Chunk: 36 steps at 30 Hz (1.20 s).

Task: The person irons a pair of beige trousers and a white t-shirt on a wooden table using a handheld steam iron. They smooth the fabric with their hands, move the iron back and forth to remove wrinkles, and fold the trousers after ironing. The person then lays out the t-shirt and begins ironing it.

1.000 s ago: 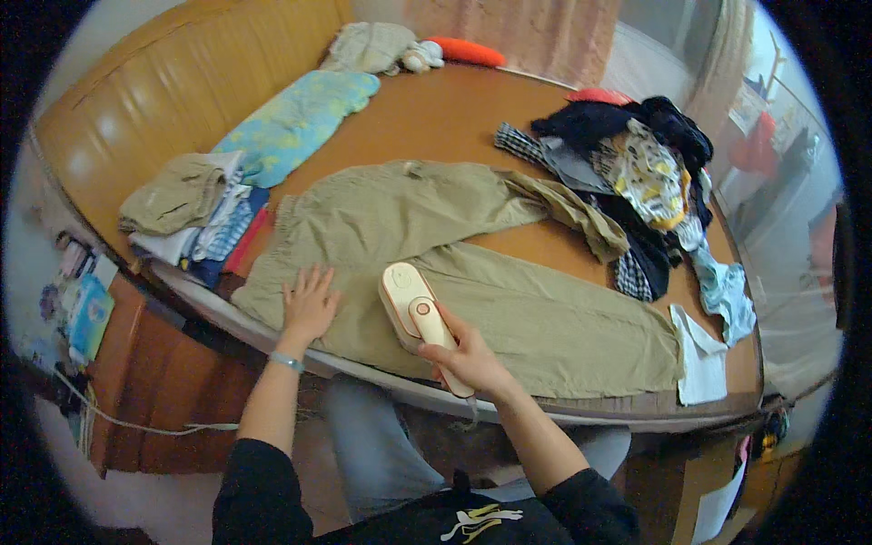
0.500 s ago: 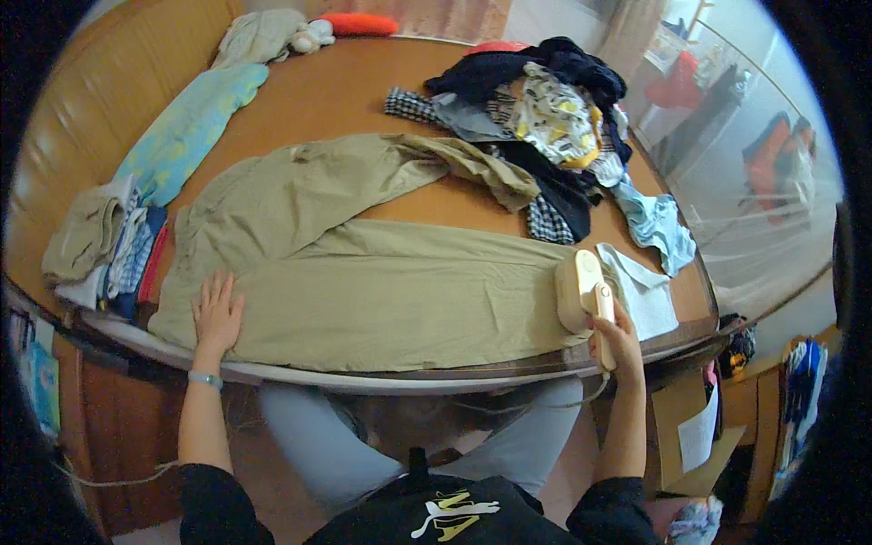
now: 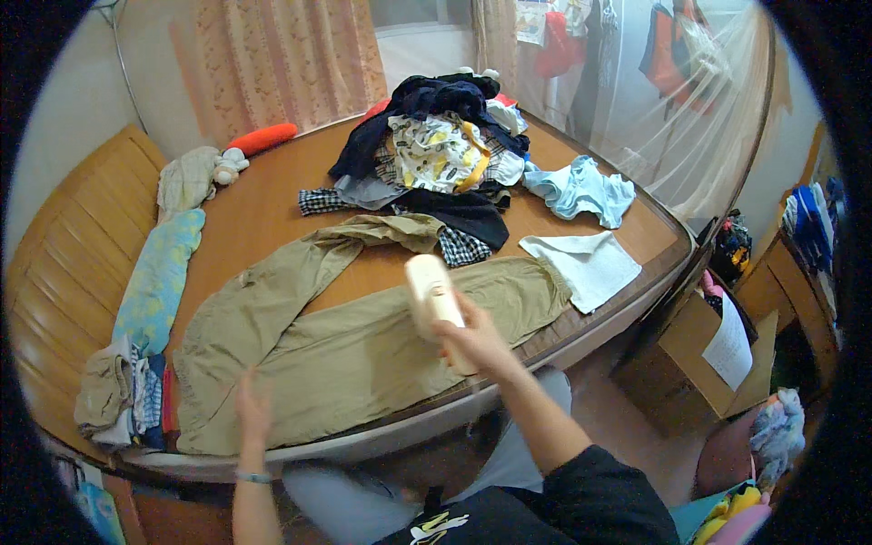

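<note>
Khaki trousers (image 3: 363,363) lie spread over the brown bed surface, one leg straight along the front edge, the other bent away behind it. My right hand (image 3: 477,341) is closed round the handle of a cream handheld garment steamer (image 3: 427,291), above the middle of the straight leg. Whether the steamer touches the cloth is hard to see. Its cord hangs below the handle. My left hand (image 3: 255,409) is over the trousers near the waist end, its fingers smeared by motion. A white cloth (image 3: 586,268) lies flat beside the cuff.
Behind the trousers rises a heap of dark and patterned clothes (image 3: 440,150), with a light blue garment (image 3: 581,191) to its right. Folded clothes (image 3: 109,395) are stacked at the left by the wooden headboard (image 3: 77,291). An open cardboard box (image 3: 690,359) stands on the floor at right.
My right hand has brought the steamer leftward from the cuff to above mid-leg. My left hand, flat on the trousers before, is moving. The view has turned, showing more of the room.
</note>
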### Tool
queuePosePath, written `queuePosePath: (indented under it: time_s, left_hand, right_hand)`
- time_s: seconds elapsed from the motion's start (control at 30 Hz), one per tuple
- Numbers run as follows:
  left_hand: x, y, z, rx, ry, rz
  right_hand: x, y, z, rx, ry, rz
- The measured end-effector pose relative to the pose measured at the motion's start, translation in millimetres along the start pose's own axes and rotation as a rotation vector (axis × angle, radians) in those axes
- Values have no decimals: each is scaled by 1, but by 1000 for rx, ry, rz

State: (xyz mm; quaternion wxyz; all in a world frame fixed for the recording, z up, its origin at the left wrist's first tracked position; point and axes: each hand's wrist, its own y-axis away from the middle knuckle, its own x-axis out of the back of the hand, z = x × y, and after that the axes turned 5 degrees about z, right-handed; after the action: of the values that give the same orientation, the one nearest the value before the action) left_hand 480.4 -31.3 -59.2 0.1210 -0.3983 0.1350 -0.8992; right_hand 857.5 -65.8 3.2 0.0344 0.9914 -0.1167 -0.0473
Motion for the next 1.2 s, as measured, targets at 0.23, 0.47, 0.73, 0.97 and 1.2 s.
queuePosePath:
  time_s: [0.23,0.47,0.73,0.97,1.2]
  left_hand:
    - [-69,27,132,567,1074,-630]
    - [-104,33,128,717,1367,-672]
    - [-104,49,157,726,1105,-469]
    - [-22,69,91,762,1038,-408]
    - [68,65,-3,879,1089,-67]
  right_hand:
    - [-94,-16,80,202,118,1]
    - [-46,-24,67,-165,161,-236]
    - [38,-70,88,371,1486,-17]
    - [35,-70,87,374,1522,-9]
    - [36,-70,87,391,1537,8]
